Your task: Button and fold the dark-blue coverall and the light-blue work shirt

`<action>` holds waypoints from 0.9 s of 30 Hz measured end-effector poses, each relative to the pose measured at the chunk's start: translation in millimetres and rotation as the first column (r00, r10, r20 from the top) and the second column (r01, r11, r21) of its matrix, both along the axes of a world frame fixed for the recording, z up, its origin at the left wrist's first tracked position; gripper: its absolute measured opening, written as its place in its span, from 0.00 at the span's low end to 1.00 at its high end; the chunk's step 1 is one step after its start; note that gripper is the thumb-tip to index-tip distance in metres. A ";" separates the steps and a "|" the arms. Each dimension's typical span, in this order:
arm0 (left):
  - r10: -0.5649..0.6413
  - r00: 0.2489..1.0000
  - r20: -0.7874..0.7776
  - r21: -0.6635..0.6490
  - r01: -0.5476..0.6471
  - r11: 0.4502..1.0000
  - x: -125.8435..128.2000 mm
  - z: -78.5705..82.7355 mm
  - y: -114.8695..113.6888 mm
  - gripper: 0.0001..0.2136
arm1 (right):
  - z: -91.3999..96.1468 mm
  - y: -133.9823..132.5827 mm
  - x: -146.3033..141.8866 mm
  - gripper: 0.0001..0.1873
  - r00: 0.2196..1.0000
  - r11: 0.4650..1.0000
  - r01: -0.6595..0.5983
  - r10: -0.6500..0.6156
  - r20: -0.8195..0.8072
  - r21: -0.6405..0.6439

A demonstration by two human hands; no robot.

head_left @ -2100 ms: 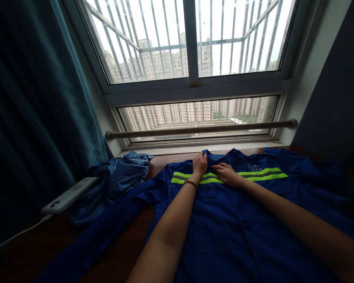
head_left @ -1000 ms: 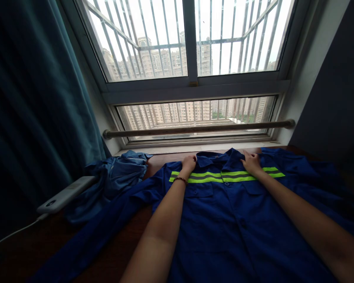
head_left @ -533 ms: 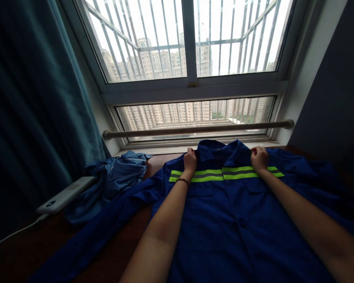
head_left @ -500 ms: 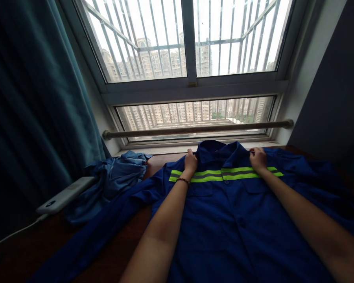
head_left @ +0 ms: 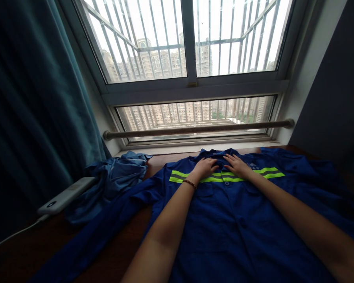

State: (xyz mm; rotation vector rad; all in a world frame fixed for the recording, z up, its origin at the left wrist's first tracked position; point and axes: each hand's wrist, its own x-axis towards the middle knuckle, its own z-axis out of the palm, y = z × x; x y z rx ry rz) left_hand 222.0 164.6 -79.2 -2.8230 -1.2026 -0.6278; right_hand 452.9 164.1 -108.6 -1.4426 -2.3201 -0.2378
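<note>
A dark blue work jacket [head_left: 212,224] with a yellow-green reflective stripe across the chest lies spread out, front side up, its collar toward the window. My left hand [head_left: 205,168], with a beaded bracelet at the wrist, rests flat on the left side of the collar, fingers stretched out. On the collar's other side my right hand [head_left: 237,166] lies flat too, fingers spread. Both hands press on the cloth without gripping it, and they hide most of the collar. A button shows just below the stripe.
A crumpled lighter blue cloth [head_left: 120,173] lies at the left on the brown wooden surface [head_left: 157,160]. Against it rests a white power bank [head_left: 66,194] with a white cable. A teal curtain [head_left: 38,98] hangs at left; a rail [head_left: 194,130] crosses the window behind.
Both hands have let go of the jacket's shoulders and moved inward onto the collar, their fingers now stretched out. The collar, raised before, is now flattened under them.
</note>
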 end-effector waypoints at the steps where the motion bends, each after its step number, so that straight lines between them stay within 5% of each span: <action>1: 0.006 0.999 -0.047 -0.070 -0.009 0.997 0.7 -5.9 1.4 0.22 | -2.6 0.4 -1.1 0.29 1.000 0.998 0.009 -0.007 0.026 -0.057; 8: 0.315 0.944 -0.101 -0.177 -0.328 0.928 -3.4 -17.6 9.1 0.31 | -0.7 -9.4 -9.0 0.35 0.961 0.941 0.278 -0.272 0.058 -0.191; 12: 0.476 0.870 -0.131 -0.222 -0.493 0.841 -5.2 -15.7 8.8 0.37 | -1.0 -20.2 -31.5 0.40 0.827 0.796 0.548 -0.562 0.023 -0.256; 14: 0.543 0.832 -0.115 -0.226 -0.554 0.801 -5.7 -17.5 9.1 0.41 | -2.3 -20.5 -35.2 0.42 0.821 0.766 0.551 -0.568 0.052 -0.331; 16: 0.579 0.812 -0.079 -0.222 -0.580 0.784 -6.1 -20.0 9.1 0.43 | -2.5 -16.9 -28.6 0.42 0.858 0.790 0.497 -0.510 0.065 -0.358; 23: 0.460 0.860 0.220 -0.030 -0.465 0.885 -5.3 -17.1 4.9 0.40 | -1.9 0.7 15.2 0.27 0.941 0.913 0.326 -0.339 -0.012 -0.247; 27: 0.263 0.890 0.373 0.121 -0.327 0.937 -3.3 -9.2 2.1 0.39 | -5.1 2.7 13.3 0.30 0.885 0.909 0.388 -0.414 -0.216 -0.151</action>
